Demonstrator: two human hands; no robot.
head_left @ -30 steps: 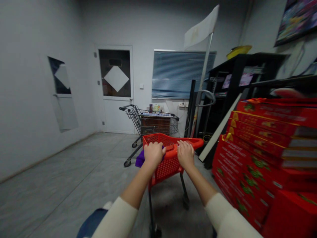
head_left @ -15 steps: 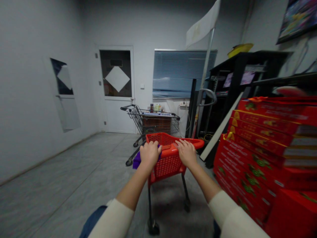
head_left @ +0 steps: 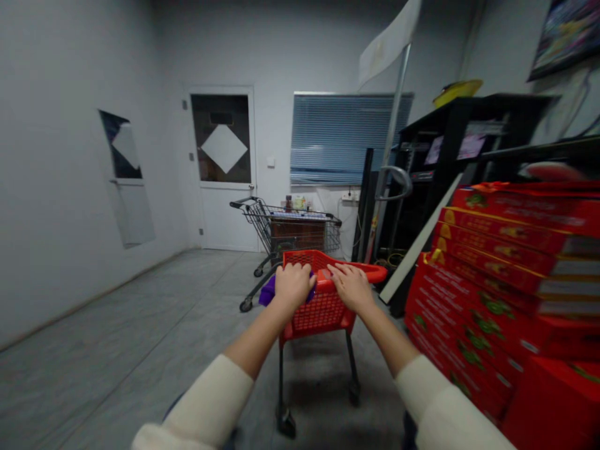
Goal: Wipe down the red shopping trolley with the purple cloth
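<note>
A small red plastic shopping cart on dark legs with casters stands right before me, its handle side towards me. My left hand is closed round a purple cloth, pressing it against the handle's left part; the cloth sticks out on both sides of the fist. On the right part of the handle rests my right hand, its fingers bent over the bar and holding it. The two hands are close together but apart. Both palms are hidden from me.
Behind the red cart stands a metal wire shopping cart carrying a brown box and small bottles. Stacked red boxes rise close on my right. A pale board leans by a black shelf. Ahead is a white door.
My left hand has slid to the right along the handle with the purple cloth, nearer my right hand. My right hand stays at about the same spot. The view has shifted slightly.
</note>
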